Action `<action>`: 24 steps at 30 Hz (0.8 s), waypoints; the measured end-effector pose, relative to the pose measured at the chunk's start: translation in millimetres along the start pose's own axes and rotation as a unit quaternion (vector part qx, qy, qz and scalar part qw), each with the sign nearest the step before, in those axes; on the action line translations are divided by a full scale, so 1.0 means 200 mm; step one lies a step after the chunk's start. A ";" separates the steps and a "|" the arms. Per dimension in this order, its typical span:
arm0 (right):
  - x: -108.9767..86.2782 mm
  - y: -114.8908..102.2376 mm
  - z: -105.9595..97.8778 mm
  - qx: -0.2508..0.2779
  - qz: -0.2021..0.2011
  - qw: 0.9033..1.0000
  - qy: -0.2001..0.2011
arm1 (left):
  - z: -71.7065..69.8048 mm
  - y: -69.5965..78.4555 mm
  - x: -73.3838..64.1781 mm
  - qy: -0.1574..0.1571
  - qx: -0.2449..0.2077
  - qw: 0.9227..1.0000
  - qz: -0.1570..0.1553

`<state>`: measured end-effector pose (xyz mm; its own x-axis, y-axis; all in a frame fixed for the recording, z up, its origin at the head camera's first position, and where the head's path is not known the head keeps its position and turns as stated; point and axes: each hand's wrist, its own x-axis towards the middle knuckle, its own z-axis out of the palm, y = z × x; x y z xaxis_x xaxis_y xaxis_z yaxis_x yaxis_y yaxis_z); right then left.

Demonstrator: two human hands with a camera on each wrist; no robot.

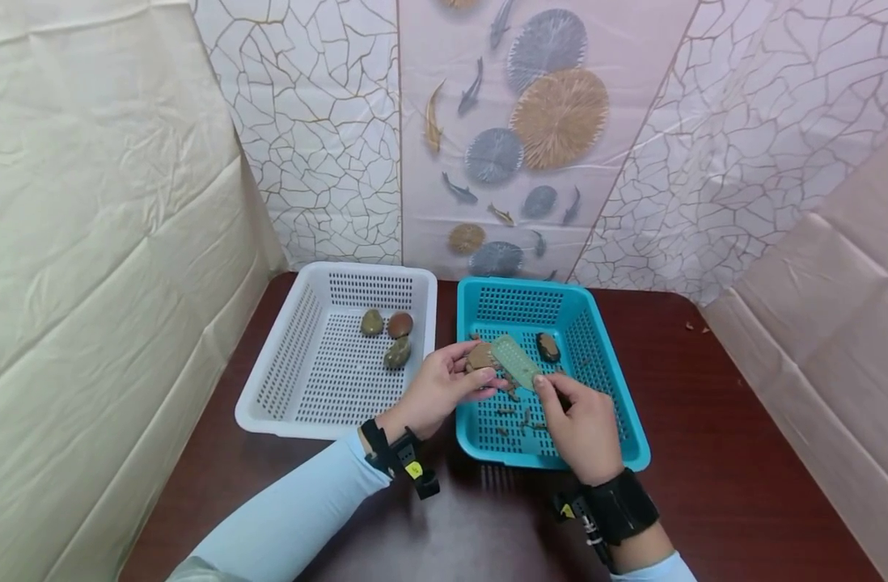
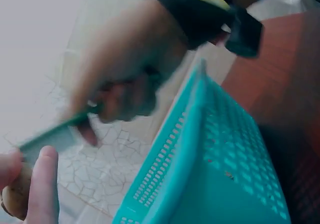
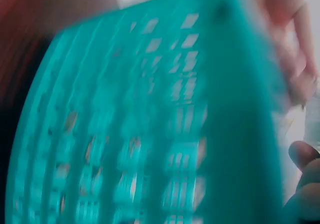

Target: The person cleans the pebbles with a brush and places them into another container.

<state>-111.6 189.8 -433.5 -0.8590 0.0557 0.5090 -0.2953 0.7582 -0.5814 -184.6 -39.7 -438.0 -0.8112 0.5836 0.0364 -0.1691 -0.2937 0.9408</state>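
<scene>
In the head view, my left hand (image 1: 444, 378) holds a brown, mud-coated stone (image 1: 482, 356) over the teal basket (image 1: 619, 396). My right hand (image 1: 581, 420) grips a pale green brush (image 1: 515, 360) by its handle end, and the brush's flat head reaches to the stone. From the left wrist, the stone (image 2: 18, 194) appears between finger and thumb, right at the tip of the brush (image 2: 55, 136). A second mud-coated stone (image 1: 548, 347) lies inside the teal basket, with several brown crumbs around it. The right wrist view is blurred, and the basket wall fills most of it.
To the left stands a white basket (image 1: 269, 404) with three smooth stones (image 1: 397, 353) in it. Both baskets rest on a dark red-brown table (image 1: 706, 453). Small crumbs (image 1: 697, 326) lie at its back right. Cloth-covered walls (image 1: 109, 242) enclose the table on three sides.
</scene>
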 end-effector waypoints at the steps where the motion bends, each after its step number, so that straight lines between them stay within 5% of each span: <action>1: 0.00 0.00 0.00 -0.015 0.002 1.000 -0.001 | -0.01 0.00 0.00 0.002 -0.006 1.000 0.000; 5: 0.02 0.01 -0.01 -0.063 0.006 0.998 0.003 | -0.02 0.00 -0.02 0.000 -0.020 1.000 -0.003; 12: 0.02 -0.02 -0.02 0.015 0.024 0.999 -0.018 | -0.02 0.01 -0.01 -0.017 -0.010 1.000 0.004; 17: 0.02 0.03 -0.03 -0.028 0.052 0.997 -0.055 | -0.02 0.01 -0.02 -0.034 -0.027 0.999 0.013; 24: 0.01 0.00 -0.05 -0.003 0.047 0.999 -0.028 | -0.02 0.02 -0.01 -0.035 -0.020 0.999 0.015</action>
<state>-108.2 196.7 -425.7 -0.9044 0.0908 0.4169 -0.2105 0.7550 -0.6210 -184.8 -44.7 -435.4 -0.7753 0.6251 0.0899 -0.1685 -0.3419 0.9245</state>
